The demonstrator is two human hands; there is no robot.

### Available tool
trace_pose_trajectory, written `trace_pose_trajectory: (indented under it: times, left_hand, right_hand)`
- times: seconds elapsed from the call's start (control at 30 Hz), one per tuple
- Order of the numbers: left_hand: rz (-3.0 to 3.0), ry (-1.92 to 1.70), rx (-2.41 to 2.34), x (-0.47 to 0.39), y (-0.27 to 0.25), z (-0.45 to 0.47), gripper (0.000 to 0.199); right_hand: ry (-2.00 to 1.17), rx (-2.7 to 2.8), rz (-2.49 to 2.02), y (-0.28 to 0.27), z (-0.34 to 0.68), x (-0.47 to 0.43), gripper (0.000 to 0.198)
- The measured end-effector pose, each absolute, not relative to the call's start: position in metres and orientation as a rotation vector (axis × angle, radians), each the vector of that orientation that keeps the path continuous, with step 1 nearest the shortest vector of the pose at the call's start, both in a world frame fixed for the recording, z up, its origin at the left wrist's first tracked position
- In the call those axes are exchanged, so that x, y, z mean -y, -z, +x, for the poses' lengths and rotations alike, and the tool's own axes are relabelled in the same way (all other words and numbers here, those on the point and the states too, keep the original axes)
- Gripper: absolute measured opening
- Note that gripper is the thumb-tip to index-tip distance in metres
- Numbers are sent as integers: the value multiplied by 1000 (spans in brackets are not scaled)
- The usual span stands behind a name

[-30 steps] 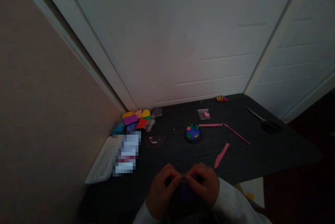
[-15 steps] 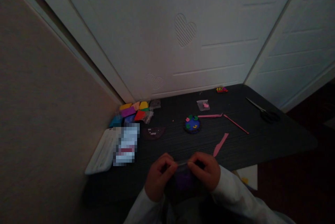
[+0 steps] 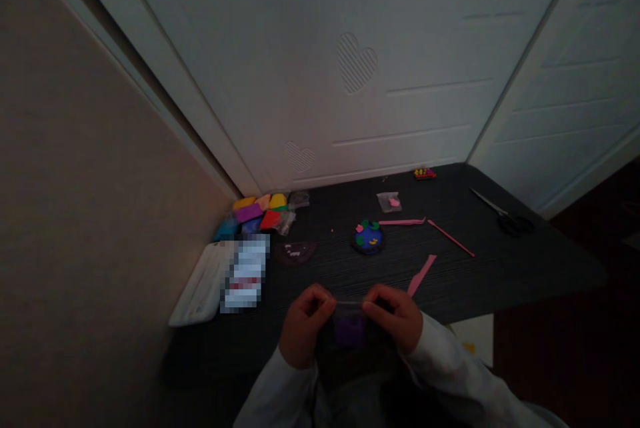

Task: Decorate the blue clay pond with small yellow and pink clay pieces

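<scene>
Between my two hands hangs a small clear bag [image 3: 349, 331] with a purple block in it, probably modelling clay. My left hand [image 3: 306, 325] pinches the top left corner of the bag between thumb and finger. The top right corner is pinched the same way by my right hand [image 3: 395, 318]. The bag's upper edge runs taut between them, near the front edge of the table. Beyond my hands lies a round blue clay piece [image 3: 368, 238] with a dark rim and green, yellow and pink bits on it. A pink flat blade tool [image 3: 423, 275] lies just past my right hand.
Several coloured clay packs [image 3: 249, 213] are piled at the back left, beside a white tray [image 3: 203, 285]. Pink tools [image 3: 401, 222], a bag with pink clay [image 3: 389, 202] and black-handled scissors [image 3: 515, 223] lie across the dark table [image 3: 550, 268]. A white wall panel stands behind.
Both hands have risen slightly with the bag, and its top edge is now stretched straighter. The view has shifted a little; the things on the table stay in place.
</scene>
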State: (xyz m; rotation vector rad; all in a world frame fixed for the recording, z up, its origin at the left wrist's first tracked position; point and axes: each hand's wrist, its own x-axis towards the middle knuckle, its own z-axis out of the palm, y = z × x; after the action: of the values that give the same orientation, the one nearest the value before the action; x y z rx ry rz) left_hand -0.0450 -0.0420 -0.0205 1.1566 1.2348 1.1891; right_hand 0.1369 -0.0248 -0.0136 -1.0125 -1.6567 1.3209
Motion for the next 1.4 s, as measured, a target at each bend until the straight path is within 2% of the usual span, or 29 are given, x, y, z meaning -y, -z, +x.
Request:
trace_pose_trajectory:
  times: [0.43, 0.73, 1.4]
  left_hand:
    - [1035, -1158, -1112, 44, 23, -46, 13]
    - [1385, -1109, -1201, 44, 19, -46, 10]
    - [1467, -1034, -1280, 42, 7, -40, 10]
  right_hand:
    - [-1327, 1603, -1058, 16, 138, 24, 19]
    - [-1278, 1629, -1069, 21, 136, 23, 19]
    - [-1223, 1750, -1085, 15, 135, 24, 19]
